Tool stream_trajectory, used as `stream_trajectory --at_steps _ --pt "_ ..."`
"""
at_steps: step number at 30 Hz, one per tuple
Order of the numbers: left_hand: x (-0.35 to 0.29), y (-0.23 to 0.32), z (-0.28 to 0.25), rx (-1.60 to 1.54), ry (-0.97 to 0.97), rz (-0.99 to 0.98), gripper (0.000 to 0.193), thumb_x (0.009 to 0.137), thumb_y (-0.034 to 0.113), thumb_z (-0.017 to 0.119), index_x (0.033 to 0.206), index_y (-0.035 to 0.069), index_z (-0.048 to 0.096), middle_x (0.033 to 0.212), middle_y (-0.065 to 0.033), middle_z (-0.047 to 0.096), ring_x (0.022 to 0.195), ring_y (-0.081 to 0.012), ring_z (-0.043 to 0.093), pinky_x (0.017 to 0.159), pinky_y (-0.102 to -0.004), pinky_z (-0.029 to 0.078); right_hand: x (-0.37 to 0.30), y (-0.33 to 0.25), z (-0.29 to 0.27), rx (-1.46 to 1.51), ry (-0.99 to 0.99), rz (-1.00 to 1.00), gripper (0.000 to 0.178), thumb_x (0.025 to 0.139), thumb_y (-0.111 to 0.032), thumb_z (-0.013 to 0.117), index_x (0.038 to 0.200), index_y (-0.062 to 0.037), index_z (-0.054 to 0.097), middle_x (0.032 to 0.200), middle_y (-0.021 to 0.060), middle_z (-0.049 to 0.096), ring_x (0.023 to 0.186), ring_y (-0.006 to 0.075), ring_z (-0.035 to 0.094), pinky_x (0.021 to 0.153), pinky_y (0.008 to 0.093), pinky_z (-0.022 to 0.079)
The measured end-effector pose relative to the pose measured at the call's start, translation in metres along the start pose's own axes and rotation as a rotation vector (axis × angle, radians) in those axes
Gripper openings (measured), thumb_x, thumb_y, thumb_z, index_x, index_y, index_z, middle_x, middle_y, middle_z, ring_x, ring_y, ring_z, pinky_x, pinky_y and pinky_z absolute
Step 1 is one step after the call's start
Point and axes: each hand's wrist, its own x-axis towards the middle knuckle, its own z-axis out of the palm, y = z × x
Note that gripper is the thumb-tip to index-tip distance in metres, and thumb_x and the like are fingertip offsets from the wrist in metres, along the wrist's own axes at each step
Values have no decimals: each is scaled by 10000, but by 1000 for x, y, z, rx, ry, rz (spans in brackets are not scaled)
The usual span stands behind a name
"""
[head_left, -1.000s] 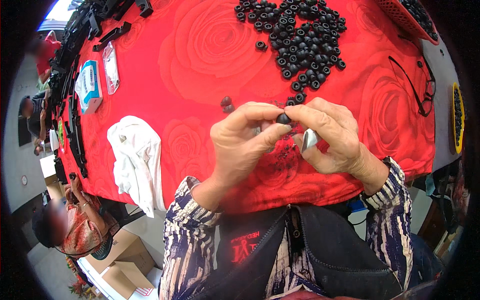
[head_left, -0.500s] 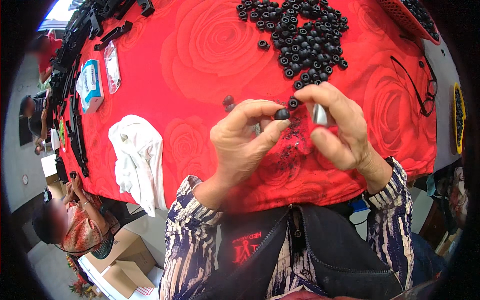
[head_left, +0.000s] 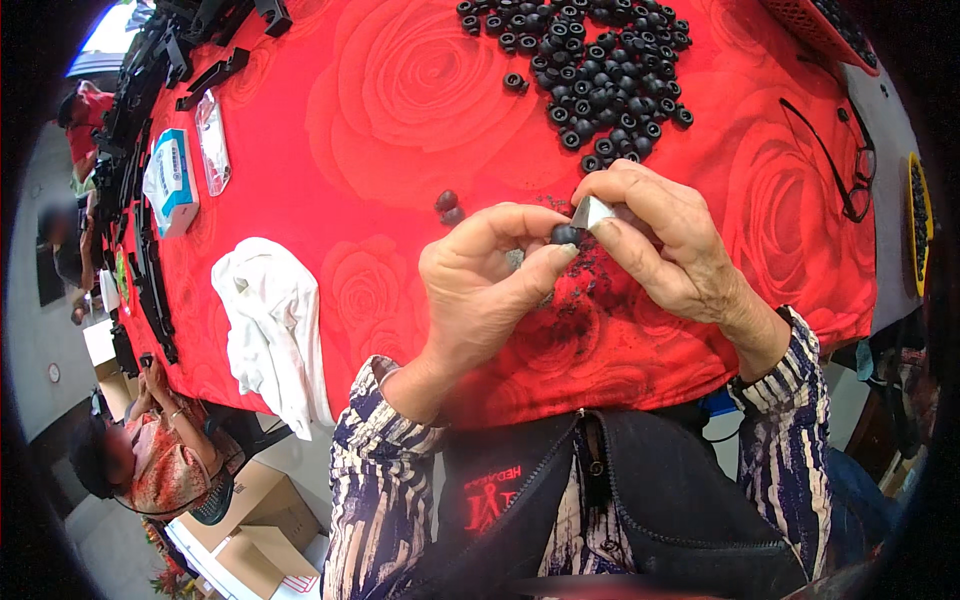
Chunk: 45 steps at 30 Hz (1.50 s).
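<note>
My left hand (head_left: pixel 478 272) pinches a small round black knob (head_left: pixel 564 235) between thumb and forefinger. Closed on a short, silvery metal blade (head_left: pixel 594 212) is my right hand (head_left: pixel 665 245), which brings the blade against the knob's upper right edge. Beneath both hands, black crumbs and scraps (head_left: pixel 592 268) are scattered over the cloth. Beyond them lies a heap of similar black knobs (head_left: pixel 610 85), many showing hollow round ends. Two dark round pieces (head_left: pixel 449 207) rest just above my left hand.
A red rose-patterned cloth (head_left: pixel 400 130) covers the table. At left are a white cloth (head_left: pixel 265 310), a tissue pack (head_left: pixel 172 185), a clear plastic case (head_left: pixel 212 145) and long black parts (head_left: pixel 150 250). Eyeglasses (head_left: pixel 855 190) and a red basket (head_left: pixel 815 30) are at right. A co-worker (head_left: pixel 165 450) sits at left.
My right hand has moved left, closing its fingers round the blade and bringing it to the knob. The left hand keeps its pinch. The whole view has shifted slightly.
</note>
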Motion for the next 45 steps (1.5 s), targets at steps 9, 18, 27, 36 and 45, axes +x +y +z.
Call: stream_trajectory --at_steps 9,18,27,36,45 --pt "-1 -1 0 26 9 27 201 805 -52 628 1002 -56 589 841 -39 607 664 -35 527 546 -157 425 0 0 0 -14 -18 -14 173 829 -37 532 985 37 529 725 79 465 589 165 442 531 278 353" --pt "1 -1 -3 65 13 -76 188 826 9 633 1007 -31 609 831 -35 634 666 -37 551 551 -159 441 1 7 -2 -18 -17 -87 181 804 -11 557 978 35 534 709 109 495 608 235 485 545 323 387" --pt "5 -5 -9 -80 -15 -110 201 824 16 634 1014 -42 605 914 -80 650 812 -103 609 705 -208 497 4 12 -6 19 -116 -117 173 802 -24 562 960 41 535 728 118 511 626 245 511 561 318 411" --pt "8 -2 -12 -142 -50 -95 172 782 -31 658 952 -31 629 903 -88 652 804 -120 616 731 -228 503 4 10 -9 -29 -25 -21 174 828 -46 545 987 25 533 755 80 486 589 151 448 519 265 358" --pt "8 -2 -10 -87 -46 -98 211 798 -32 644 1006 -42 616 922 -78 648 810 -107 608 730 -209 496 4 4 -6 -22 -21 -48 185 809 -34 563 983 24 535 757 110 503 631 227 505 543 309 399"
